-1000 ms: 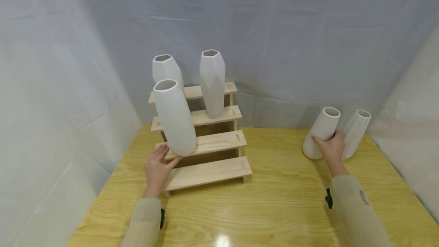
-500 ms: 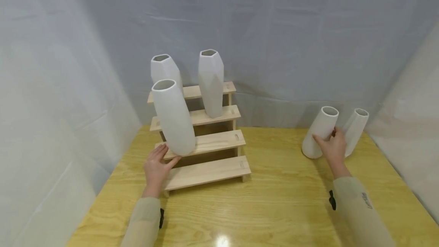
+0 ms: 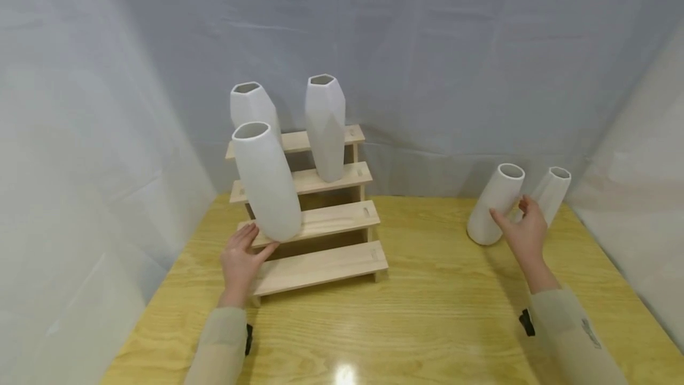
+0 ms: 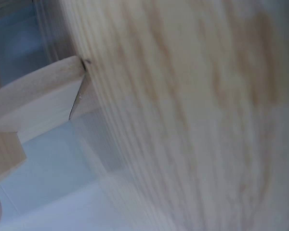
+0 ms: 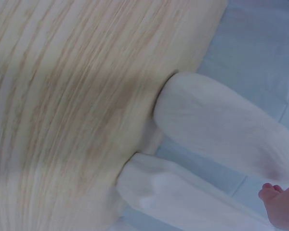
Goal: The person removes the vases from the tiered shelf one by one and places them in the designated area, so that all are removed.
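My left hand (image 3: 240, 263) touches the left end of a wooden step shelf (image 3: 320, 266), thumb and fingers spread just below a tall smooth white vase (image 3: 269, 189) on its second step from the bottom. On the right, a smooth tapered white vase (image 3: 493, 210) stands on the table, with a slimmer faceted vase (image 3: 550, 195) beside it. My right hand (image 3: 526, 233) is at the tapered vase's right side, thumb and fingers parted, overlapping the slim vase. In the right wrist view, fingertips (image 5: 269, 191) show near the tapered vase (image 5: 216, 125).
Two faceted white vases stand higher on the shelf: one (image 3: 326, 129) on the third step, another (image 3: 253, 106) at the top left. Pale sheeting (image 3: 427, 76) hangs behind and at both sides of the wooden table (image 3: 427, 314).
My right hand has loosened from the tapered vase and drawn off to the right, its fingers parting from the thumb. My left hand and the vases keep their places; the view shifts slightly.
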### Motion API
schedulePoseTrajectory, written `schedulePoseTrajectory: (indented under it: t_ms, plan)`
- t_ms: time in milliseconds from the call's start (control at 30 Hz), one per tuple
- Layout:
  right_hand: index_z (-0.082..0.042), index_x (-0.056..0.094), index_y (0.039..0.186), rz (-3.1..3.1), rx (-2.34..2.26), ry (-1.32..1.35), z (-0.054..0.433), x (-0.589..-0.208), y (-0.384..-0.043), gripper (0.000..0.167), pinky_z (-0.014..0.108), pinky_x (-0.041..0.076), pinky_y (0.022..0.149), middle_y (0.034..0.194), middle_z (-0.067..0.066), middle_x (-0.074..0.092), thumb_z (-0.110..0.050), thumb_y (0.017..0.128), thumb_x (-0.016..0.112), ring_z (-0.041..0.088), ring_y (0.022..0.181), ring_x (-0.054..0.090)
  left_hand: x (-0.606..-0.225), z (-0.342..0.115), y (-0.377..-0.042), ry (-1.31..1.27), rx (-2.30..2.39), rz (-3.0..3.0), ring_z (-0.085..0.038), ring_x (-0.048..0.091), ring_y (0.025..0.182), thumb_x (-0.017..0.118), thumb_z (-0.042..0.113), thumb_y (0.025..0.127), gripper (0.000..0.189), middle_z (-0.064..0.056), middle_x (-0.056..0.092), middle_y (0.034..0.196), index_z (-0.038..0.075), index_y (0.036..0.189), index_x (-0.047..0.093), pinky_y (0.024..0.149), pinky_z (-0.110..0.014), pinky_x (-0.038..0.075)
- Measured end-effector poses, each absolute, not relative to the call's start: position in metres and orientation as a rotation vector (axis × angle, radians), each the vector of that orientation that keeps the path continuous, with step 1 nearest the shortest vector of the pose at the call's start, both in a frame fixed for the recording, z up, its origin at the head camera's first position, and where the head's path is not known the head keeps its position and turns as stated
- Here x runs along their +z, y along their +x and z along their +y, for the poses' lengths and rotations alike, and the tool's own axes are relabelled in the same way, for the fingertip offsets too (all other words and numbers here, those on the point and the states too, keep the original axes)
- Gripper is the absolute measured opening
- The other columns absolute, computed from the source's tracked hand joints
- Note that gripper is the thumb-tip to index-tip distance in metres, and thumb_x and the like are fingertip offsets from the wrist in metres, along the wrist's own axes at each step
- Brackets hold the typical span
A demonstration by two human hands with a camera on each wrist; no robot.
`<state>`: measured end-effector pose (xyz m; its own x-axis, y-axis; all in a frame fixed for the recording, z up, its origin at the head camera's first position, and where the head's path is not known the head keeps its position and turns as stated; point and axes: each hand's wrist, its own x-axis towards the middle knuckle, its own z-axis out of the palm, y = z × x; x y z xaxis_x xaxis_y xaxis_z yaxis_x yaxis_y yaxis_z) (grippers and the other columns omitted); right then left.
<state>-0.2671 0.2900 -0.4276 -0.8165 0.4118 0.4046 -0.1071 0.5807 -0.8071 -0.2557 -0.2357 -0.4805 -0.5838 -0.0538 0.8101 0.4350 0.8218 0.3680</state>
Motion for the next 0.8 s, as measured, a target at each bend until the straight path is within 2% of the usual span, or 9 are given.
schedulePoseTrajectory:
  t_ms: [100,267,367,467,533,600,733,800]
  plan:
    - [0.012,0.039,0.123,-2.235,1.173,-0.206,0.285,-0.424,-0.262,0.066,0.05,0.036,0.093,0.12,0.029,0.045,-0.015,0.073,0.071,0.041,0.111,0.042,-0.479,-0.236,-0.256,-0.279,-0.679,-2.094,-0.035,0.058,0.094,0.052,0.065,0.068,0.079,-0.02,0.062,0.098,-0.007,0.096,0.065,0.083,-0.049,0.045]
    - [0.013,0.04,0.123,-2.24,1.195,-0.148,0.277,-0.42,-0.252,0.064,0.049,0.036,0.093,0.118,0.031,0.045,-0.012,0.072,0.071,0.041,0.109,0.042,-0.479,-0.236,-0.256,-0.301,-0.674,-2.078,-0.036,0.058,0.093,0.054,0.064,0.068,0.077,-0.021,0.063,0.096,-0.008,0.095,0.065,0.082,-0.049,0.045]
    - [0.013,0.04,0.123,-2.259,1.213,-0.11,0.272,-0.419,-0.248,0.065,0.048,0.036,0.094,0.118,0.032,0.045,-0.011,0.072,0.071,0.041,0.109,0.043,-0.478,-0.236,-0.255,-0.299,-0.674,-2.083,-0.035,0.058,0.093,0.063,0.057,0.067,0.07,-0.021,0.063,0.097,-0.007,0.095,0.065,0.082,-0.049,0.045]
    - [0.013,0.038,0.124,-2.278,1.252,-0.054,0.265,-0.417,-0.245,0.066,0.047,0.034,0.096,0.119,0.032,0.044,-0.011,0.073,0.071,0.04,0.111,0.041,-0.478,-0.236,-0.254,-0.298,-0.674,-2.088,-0.035,0.058,0.093,0.078,0.038,0.059,0.06,-0.021,0.062,0.097,-0.007,0.095,0.065,0.083,-0.048,0.045]
    - [0.013,0.037,0.125,-2.295,1.263,-0.017,0.259,-0.415,-0.245,0.067,0.047,0.034,0.096,0.12,0.032,0.043,-0.012,0.074,0.071,0.041,0.112,0.04,-0.479,-0.236,-0.254,-0.298,-0.673,-2.091,-0.035,0.058,0.093,0.082,0.03,0.055,0.058,-0.021,0.062,0.097,-0.008,0.096,0.065,0.083,-0.048,0.045]
    - [0.012,0.035,0.126,-2.314,1.275,0.025,0.253,-0.413,-0.245,0.068,0.048,0.033,0.096,0.122,0.031,0.042,-0.013,0.075,0.071,0.04,0.113,0.039,-0.479,-0.236,-0.254,-0.297,-0.676,-2.094,-0.036,0.058,0.094,0.079,0.037,0.059,0.06,-0.021,0.062,0.097,-0.008,0.096,0.064,0.083,-0.048,0.045]
    - [0.012,0.036,0.126,-2.331,1.253,0.086,0.242,-0.411,-0.249,0.068,0.047,0.034,0.095,0.12,0.029,0.043,-0.015,0.075,0.071,0.039,0.113,0.04,-0.48,-0.236,-0.255,-0.296,-0.692,-2.089,-0.036,0.057,0.095,0.065,0.056,0.067,0.07,-0.021,0.062,0.098,-0.008,0.096,0.064,0.083,-0.049,0.045]
    - [0.012,0.036,0.126,-2.327,1.26,0.11,0.236,-0.41,-0.251,0.068,0.047,0.035,0.096,0.119,0.029,0.044,-0.015,0.074,0.072,0.039,0.112,0.041,-0.48,-0.236,-0.255,-0.299,-0.696,-2.088,-0.036,0.057,0.095,0.06,0.06,0.068,0.074,-0.021,0.062,0.098,-0.008,0.097,0.064,0.083,-0.049,0.045]
